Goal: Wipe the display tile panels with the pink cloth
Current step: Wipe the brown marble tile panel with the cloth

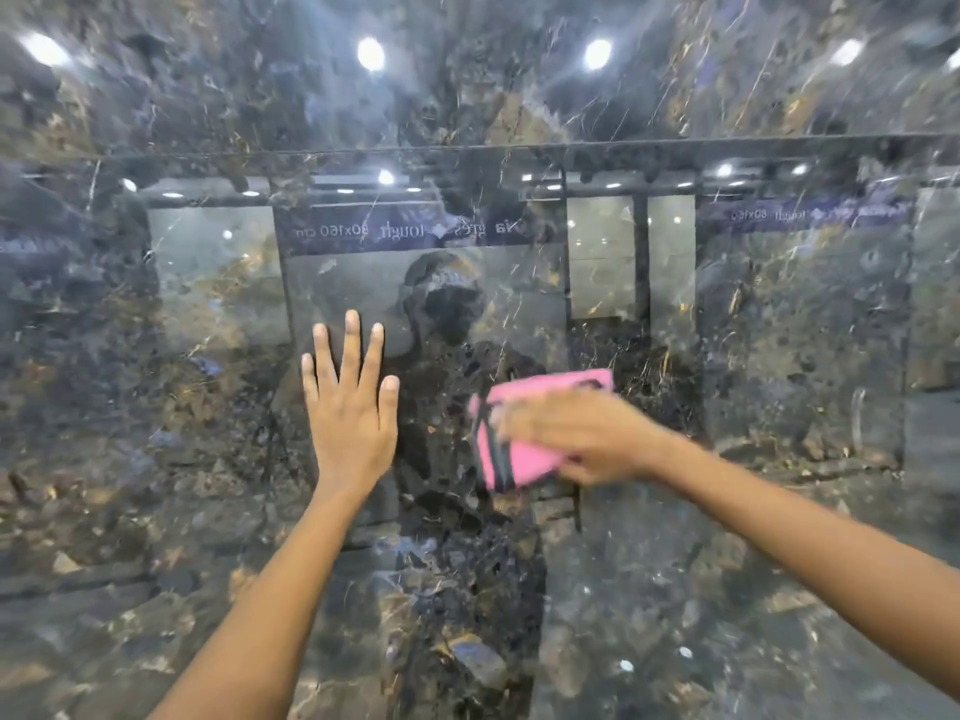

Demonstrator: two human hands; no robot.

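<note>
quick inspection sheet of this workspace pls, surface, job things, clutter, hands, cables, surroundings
surface: dark glossy marble-look tile panel, upright in front of the person; a horizontal seam runs across it near the top.
job's things: pink cloth with dark stripes, folded, held against the panel.
clutter: nothing seen.
grips: left hand flat on the panel, fingers straight and spread; right hand holds the cloth, motion-blurred, so the exact finger pose is unclear.
cables: nothing seen.
surroundings: only reflections in the gloss: ceiling lights, mirrored signage text, pale tile displays, the person's dim outline.
</note>
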